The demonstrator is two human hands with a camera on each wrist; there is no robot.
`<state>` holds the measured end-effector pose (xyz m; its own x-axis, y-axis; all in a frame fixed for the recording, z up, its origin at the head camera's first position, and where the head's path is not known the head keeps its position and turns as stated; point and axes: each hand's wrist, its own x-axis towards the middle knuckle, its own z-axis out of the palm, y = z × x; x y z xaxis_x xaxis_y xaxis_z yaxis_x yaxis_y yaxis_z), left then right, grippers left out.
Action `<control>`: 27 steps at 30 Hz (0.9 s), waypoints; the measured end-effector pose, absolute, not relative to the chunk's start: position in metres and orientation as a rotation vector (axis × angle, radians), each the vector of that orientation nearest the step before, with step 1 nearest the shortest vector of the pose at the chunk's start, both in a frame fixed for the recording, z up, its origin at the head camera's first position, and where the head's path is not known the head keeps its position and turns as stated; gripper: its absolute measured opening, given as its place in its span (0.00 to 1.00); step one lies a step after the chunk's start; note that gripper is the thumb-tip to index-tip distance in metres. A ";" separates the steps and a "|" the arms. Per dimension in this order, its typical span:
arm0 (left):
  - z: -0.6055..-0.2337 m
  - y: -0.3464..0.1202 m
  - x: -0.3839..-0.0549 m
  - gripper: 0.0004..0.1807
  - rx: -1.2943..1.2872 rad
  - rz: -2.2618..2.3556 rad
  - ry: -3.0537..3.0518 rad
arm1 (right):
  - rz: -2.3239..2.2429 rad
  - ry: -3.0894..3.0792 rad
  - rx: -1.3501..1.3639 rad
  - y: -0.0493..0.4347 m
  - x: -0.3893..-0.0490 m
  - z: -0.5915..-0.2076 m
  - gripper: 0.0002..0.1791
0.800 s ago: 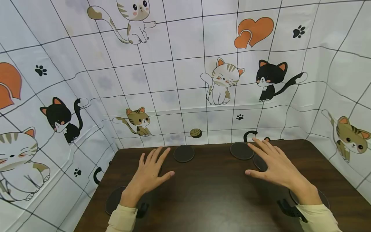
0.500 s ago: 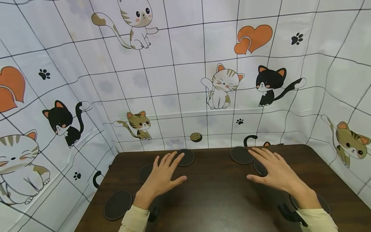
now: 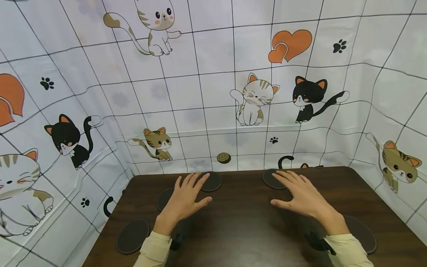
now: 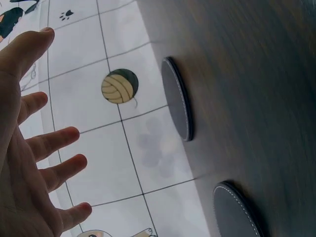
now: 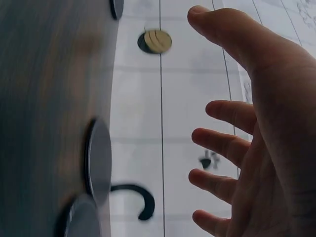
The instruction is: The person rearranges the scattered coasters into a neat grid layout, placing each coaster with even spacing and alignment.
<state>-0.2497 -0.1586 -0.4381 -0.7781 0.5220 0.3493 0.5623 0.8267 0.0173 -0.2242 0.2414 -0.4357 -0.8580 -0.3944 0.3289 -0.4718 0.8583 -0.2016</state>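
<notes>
Both hands hover over a dark brown wooden table [image 3: 240,222] with spread fingers, holding nothing. In the head view my left hand [image 3: 181,202] overlaps parts of two round black coasters, one at the back edge [image 3: 213,181] and one left of it [image 3: 164,198]. My right hand [image 3: 305,196] is above the table's right half, its fingertips overlapping another back coaster [image 3: 271,180]; one more behind it is mostly hidden. The left wrist view shows the left hand [image 4: 29,168] apart from a coaster with a stitched rim [image 4: 177,98]. In the right wrist view the right hand's fingers [image 5: 222,143] are likewise apart from the coasters [image 5: 100,163].
A further coaster [image 3: 133,236] lies at the table's left side, and another [image 3: 361,234] at the right, partly behind the right sleeve. White sheeting [image 3: 207,89] printed with grid lines, cats and hearts surrounds the table's back and sides.
My left hand has moved right, baring more of the left-side coasters. My right hand has shifted left, uncovering the right-side coaster and covering one further back. The head view has tilted slightly up.
</notes>
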 end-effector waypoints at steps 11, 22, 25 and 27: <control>-0.445 -0.177 -0.263 0.43 -0.777 -0.113 -2.713 | 0.509 -2.740 0.734 0.206 -0.245 -0.436 0.47; -0.461 -0.196 -0.282 0.42 -0.740 -0.161 -2.749 | 0.569 -2.767 0.750 0.187 -0.277 -0.461 0.49; -0.464 -0.198 -0.287 0.40 -0.743 -0.203 -2.759 | 0.590 -2.777 0.783 0.181 -0.283 -0.461 0.49; -0.466 -0.198 -0.290 0.40 -0.748 -0.234 -2.744 | 0.606 -2.775 0.793 0.178 -0.286 -0.459 0.49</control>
<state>-0.2901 -0.1982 -0.4656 -0.8244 0.4701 0.3153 0.5168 0.8524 0.0803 -0.2862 0.1778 -0.4587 -0.8381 -0.4621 0.2899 -0.5409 0.7728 -0.3319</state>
